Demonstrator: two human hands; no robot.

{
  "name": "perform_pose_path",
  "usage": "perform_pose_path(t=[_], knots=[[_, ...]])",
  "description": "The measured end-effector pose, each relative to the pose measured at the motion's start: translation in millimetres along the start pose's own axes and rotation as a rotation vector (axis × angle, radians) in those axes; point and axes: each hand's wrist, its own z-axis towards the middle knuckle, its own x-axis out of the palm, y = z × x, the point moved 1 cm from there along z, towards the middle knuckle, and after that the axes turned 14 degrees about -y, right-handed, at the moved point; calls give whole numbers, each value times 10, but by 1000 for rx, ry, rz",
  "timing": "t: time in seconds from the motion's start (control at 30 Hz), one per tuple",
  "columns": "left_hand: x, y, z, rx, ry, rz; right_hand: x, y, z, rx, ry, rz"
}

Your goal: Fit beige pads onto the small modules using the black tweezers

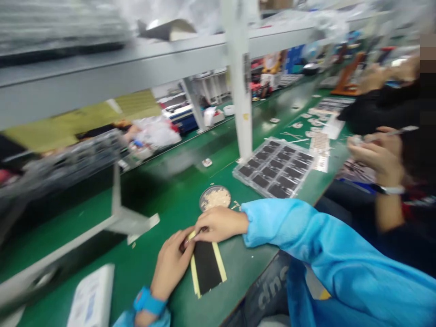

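Observation:
A black strip [206,268] with yellow edges lies on the green table [235,259] in front of me. My left hand [173,259] rests at its upper left edge, fingers closed on something I cannot make out. Touching it from the right is my right hand [218,225], which pinches a thin, pointed tool [195,235] over the strip's top end. Just beyond my right hand stands a round dish [215,198] of small beige pieces, a few of which lie beside it.
A clear tray [275,168] of dark parts lies beyond my right arm. A white box [91,297] is at lower left. Metal shelf posts [241,91] rise from the table. At right, another person's hands [378,152] hold a thin tool.

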Motion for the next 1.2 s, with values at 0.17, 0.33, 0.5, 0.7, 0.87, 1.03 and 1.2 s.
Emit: perform_pose_path(t=[0.17,0.33,0.5,0.7,0.87,1.03,1.2], knots=[[188,-329,201,116,6,-85,-235,-42,-253,95,-61,23],[293,-472,421,145,55,-75,-370,-305,-380,141,-17,-19],[-15,-137,12,105,2,-77,26,-91,-44,-33,56,19],[109,272,135,57,50,-55,-100,-110,94,8,-49,-216],[70,173,85,15,56,-42,-746,135,-419,167,-331,-311],[50,145,88,18,59,-17,-1277,56,-1260,621,-546,-711],[70,186,84,-6,59,-34,-1334,25,-1611,717,-462,-687]])
